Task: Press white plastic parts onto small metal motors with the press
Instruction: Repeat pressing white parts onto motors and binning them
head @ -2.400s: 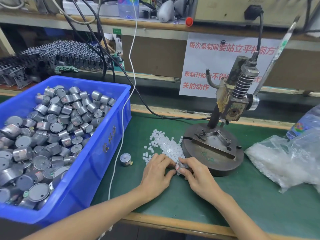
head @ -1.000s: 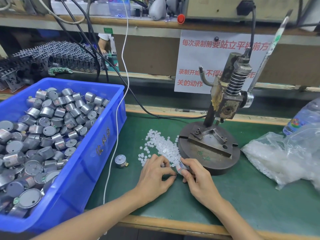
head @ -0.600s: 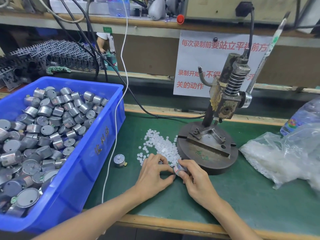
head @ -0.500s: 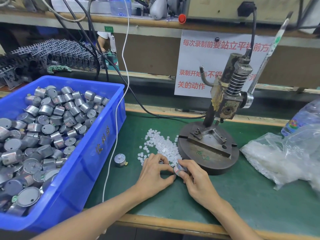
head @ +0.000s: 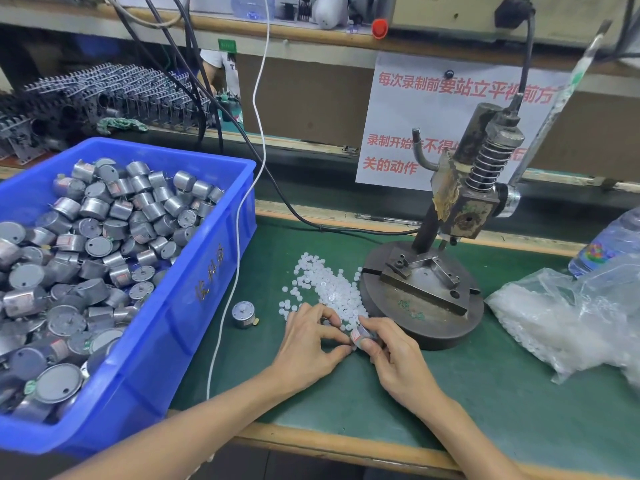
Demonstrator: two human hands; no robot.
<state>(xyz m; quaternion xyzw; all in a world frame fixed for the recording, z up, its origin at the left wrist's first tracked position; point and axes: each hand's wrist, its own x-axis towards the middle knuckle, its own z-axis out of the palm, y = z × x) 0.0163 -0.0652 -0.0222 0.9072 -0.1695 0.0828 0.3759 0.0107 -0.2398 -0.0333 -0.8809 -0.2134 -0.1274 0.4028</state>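
Motor (head: 360,336) in question is a small metal can, pinched between the thumb and curled fingers of my right hand (head: 394,358), low over the green mat (head: 485,382) and just in front of the press's round base (head: 426,317). My left hand (head: 308,344) meets it from the other side, fingers curled, thumb and forefinger drawn together right at the motor's end. Whether a white part sits between those fingertips is too small for me to tell. Both wrists lie near the table's front edge.

Just beyond my knuckles is the loose heap of white plastic parts (head: 329,289), spread on the mat and touching the left side of the base. The press (head: 464,206) stands behind it, its spring head raised above the fixture plate, its lever handle (head: 568,98) slanting up to the right. My right hand is near the base but not on it.

Left of my left hand, a single loose motor (head: 243,315) stands on the mat, apart from the heap. Further left is the blue bin (head: 194,292), piled with more motors (head: 90,233). A white cable (head: 239,244) hangs down along the bin's right wall, between it and the loose motor. A black cable (head: 277,195) runs across the mat to the press column. On the right lies a crumpled clear plastic bag (head: 561,320) with a water bottle (head: 609,244) behind it, and a paper sign (head: 415,109) in red characters hangs behind the press.
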